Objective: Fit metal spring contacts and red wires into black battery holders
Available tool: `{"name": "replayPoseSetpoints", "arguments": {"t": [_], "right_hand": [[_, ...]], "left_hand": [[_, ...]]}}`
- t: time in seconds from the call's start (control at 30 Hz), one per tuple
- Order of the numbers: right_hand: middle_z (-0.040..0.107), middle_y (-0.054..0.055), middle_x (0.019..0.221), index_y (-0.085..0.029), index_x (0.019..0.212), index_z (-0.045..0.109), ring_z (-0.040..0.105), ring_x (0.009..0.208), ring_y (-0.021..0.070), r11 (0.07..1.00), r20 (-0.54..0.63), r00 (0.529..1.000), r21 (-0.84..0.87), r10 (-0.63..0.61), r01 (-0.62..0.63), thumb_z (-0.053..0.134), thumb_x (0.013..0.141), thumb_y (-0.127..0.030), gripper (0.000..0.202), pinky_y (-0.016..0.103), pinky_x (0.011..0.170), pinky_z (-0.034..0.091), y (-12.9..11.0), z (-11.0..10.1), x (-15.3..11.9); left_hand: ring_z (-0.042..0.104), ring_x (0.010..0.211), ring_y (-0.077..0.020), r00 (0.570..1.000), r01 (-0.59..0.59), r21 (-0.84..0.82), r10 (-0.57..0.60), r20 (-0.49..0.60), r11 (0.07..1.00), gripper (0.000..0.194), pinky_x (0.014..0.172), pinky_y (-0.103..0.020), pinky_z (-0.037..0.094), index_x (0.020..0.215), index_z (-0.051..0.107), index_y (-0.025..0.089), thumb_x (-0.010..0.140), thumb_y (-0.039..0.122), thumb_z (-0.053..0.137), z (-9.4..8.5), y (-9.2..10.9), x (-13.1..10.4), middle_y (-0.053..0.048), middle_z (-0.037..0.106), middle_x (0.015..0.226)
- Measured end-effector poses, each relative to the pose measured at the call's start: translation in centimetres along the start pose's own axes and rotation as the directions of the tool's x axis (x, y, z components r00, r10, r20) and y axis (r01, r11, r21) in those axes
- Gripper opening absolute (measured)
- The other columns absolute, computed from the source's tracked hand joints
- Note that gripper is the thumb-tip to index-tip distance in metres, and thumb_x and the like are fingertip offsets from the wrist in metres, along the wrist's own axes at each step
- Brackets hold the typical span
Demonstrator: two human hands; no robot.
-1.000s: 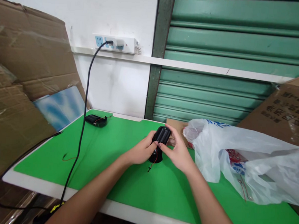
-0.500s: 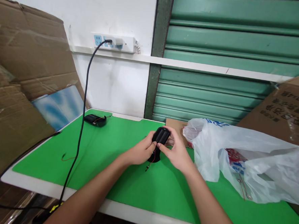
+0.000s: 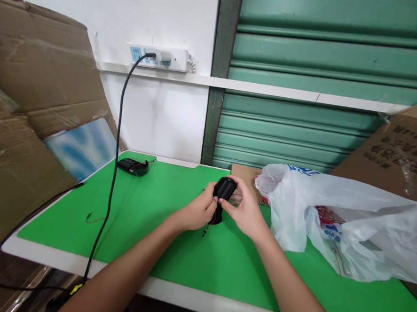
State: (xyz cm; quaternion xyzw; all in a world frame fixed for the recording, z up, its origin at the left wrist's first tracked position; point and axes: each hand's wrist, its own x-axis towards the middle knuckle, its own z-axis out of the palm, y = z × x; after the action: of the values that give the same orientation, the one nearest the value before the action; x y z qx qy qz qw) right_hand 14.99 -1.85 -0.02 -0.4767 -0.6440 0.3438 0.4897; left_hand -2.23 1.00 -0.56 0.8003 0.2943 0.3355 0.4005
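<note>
Between my two hands, above the green table top, is a black plastic housing (image 3: 224, 189) with rounded ends and hollow channels, perhaps a battery holder. My left hand (image 3: 202, 206) grips its left side, thumb pressed at the lower edge. On the right side my right hand (image 3: 243, 206) is closed round it, its thumb tip close to the left one. A thin red wire with a small dark connector (image 3: 205, 232) dangles below. What the thumbs press on is too small to make out. A similar black housing (image 3: 133, 166) with a wire lies at the table's back left.
A white plastic bag (image 3: 333, 192) with red things inside lies on the green table (image 3: 179, 173) at the right. A black cable (image 3: 120, 122) runs from a wall power strip (image 3: 181, 60) down across the left side. Cardboard (image 3: 40, 70) leans at the left. A loose wire (image 3: 94, 221) lies near the cable.
Almost nothing differs. The hands and the black housing keep their place, and the dangling wire's end has shifted very slightly.
</note>
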Motion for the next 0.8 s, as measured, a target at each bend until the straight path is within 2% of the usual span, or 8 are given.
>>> {"name": "replayPoseSetpoints", "arguments": {"t": [0.13,0.23,0.47,0.67,0.8], "right_hand": [[0.061,0.007,0.126,-0.024,0.139,0.045,0.068,0.089,0.0123,1.000,-0.006,1.000,0.005,0.022,-0.022,0.067,0.080,-0.026,0.063,0.024,0.078,0.059,0.1,0.1,0.0],[0.061,0.007,0.126,-0.024,0.138,0.045,0.068,0.091,0.0128,1.000,-0.014,1.000,-0.007,0.025,-0.025,0.067,0.080,-0.026,0.062,0.022,0.074,0.058,0.3,0.2,0.0],[0.062,0.007,0.125,-0.022,0.136,0.047,0.067,0.093,0.0124,1.000,-0.039,0.999,0.000,-0.003,0.003,0.067,0.080,-0.025,0.060,0.025,0.086,0.058,0.6,0.4,0.2],[0.062,0.006,0.125,-0.021,0.132,0.049,0.067,0.093,0.0121,1.000,-0.065,0.998,0.024,0.003,-0.001,0.068,0.078,-0.025,0.057,0.024,0.085,0.058,0.5,0.7,0.1],[0.061,0.006,0.125,-0.022,0.133,0.049,0.067,0.096,0.0128,0.999,-0.056,0.998,0.043,0.007,-0.005,0.069,0.078,-0.026,0.059,0.022,0.080,0.058,0.3,0.3,0.2]], "left_hand": [[0.053,0.118,-0.0251,1.000,-0.012,0.003,0.012,-0.001,1.000,0.035,0.107,-0.042,0.041,0.134,0.037,0.010,0.103,0.026,0.031,0.1,-0.1,0.0,-0.018,0.053,0.124],[0.052,0.120,-0.0251,1.000,-0.023,0.002,0.023,-0.007,1.000,0.034,0.109,-0.041,0.041,0.133,0.037,0.010,0.103,0.025,0.031,0.2,-0.2,0.0,-0.019,0.052,0.126],[0.052,0.121,-0.0259,0.999,-0.025,0.012,0.025,-0.038,1.000,0.035,0.112,-0.044,0.038,0.133,0.037,0.009,0.102,0.023,0.029,0.7,-0.7,0.2,-0.021,0.052,0.129],[0.052,0.122,-0.0257,0.998,-0.047,0.024,0.048,-0.047,0.999,0.036,0.111,-0.042,0.039,0.134,0.036,0.008,0.103,0.025,0.029,1.1,-0.7,0.1,-0.022,0.052,0.129],[0.053,0.119,-0.0255,0.999,-0.025,0.003,0.025,-0.043,1.000,0.038,0.108,-0.042,0.041,0.135,0.038,0.009,0.103,0.026,0.029,0.7,-0.3,0.1,-0.020,0.054,0.129]]}}
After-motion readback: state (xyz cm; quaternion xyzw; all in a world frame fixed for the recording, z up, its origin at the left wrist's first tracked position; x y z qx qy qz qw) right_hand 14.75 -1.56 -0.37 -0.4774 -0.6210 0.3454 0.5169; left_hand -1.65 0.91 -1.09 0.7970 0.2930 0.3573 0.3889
